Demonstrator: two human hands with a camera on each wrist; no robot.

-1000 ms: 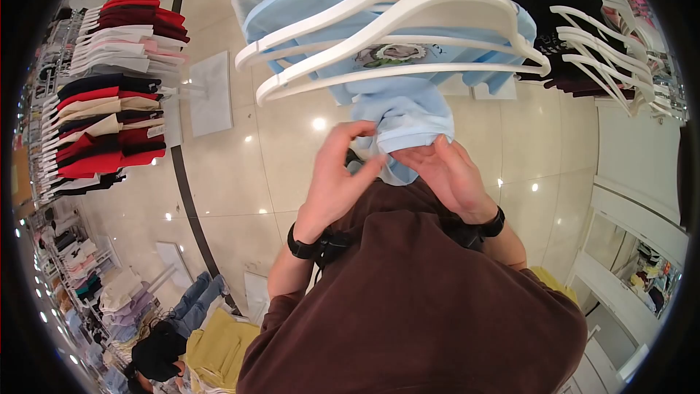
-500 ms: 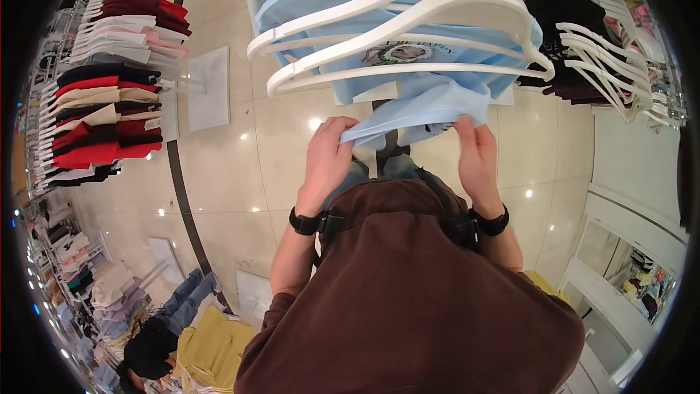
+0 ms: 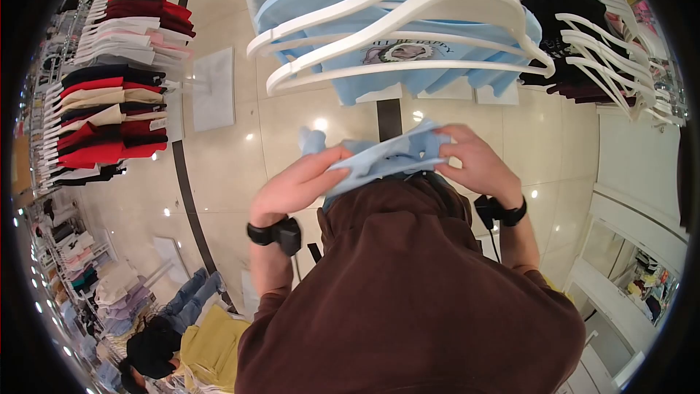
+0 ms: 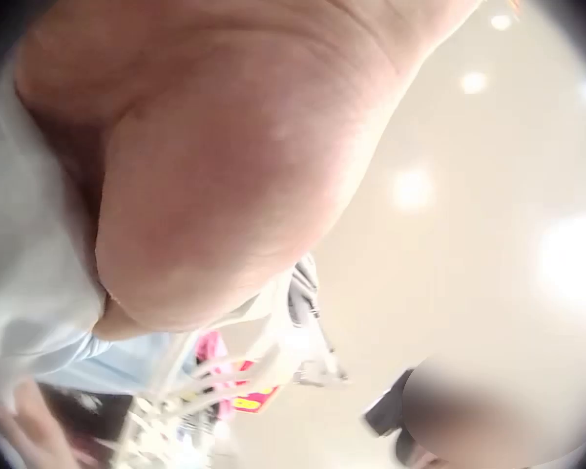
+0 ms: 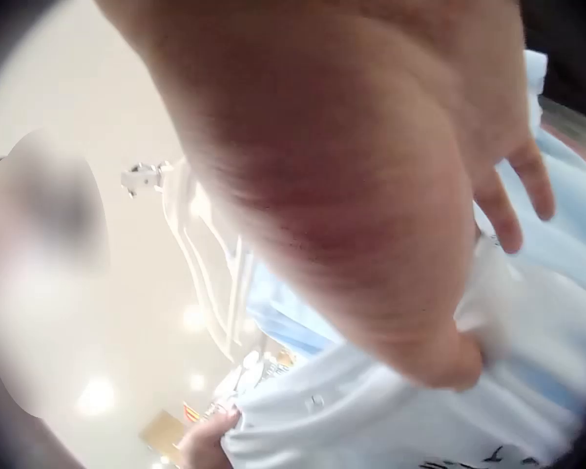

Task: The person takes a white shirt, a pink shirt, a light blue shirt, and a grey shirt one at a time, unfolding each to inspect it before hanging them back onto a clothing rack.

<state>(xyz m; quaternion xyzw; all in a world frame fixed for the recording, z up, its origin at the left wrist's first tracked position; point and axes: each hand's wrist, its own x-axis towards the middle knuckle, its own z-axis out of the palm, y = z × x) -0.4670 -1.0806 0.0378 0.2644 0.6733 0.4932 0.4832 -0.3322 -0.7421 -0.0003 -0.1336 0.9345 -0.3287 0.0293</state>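
Observation:
A light blue garment [image 3: 386, 156] is stretched between both hands in front of the brown top. The left hand [image 3: 302, 181] pinches its left edge, while the right hand [image 3: 477, 160] grips the right edge between thumb and fingers. In the left wrist view the left palm [image 4: 225, 176] lies against pale cloth [image 4: 29, 244]. The right wrist view has the right hand [image 5: 371, 195] with its thumb on the cloth [image 5: 371, 401], and dark print shows at the bottom.
White hangers [image 3: 408, 66] with blue printed shirts [image 3: 357, 87] hang just beyond the hands. Black garments [image 3: 565, 14] hang at the right, and a rack of red, white and dark clothes [image 3: 124, 102] stands left. Another person [image 3: 153, 346] is at lower left.
The garment has come down and closer to the body, away from the hanging shirts. Both hands have moved with it, and the forearms have spread outward.

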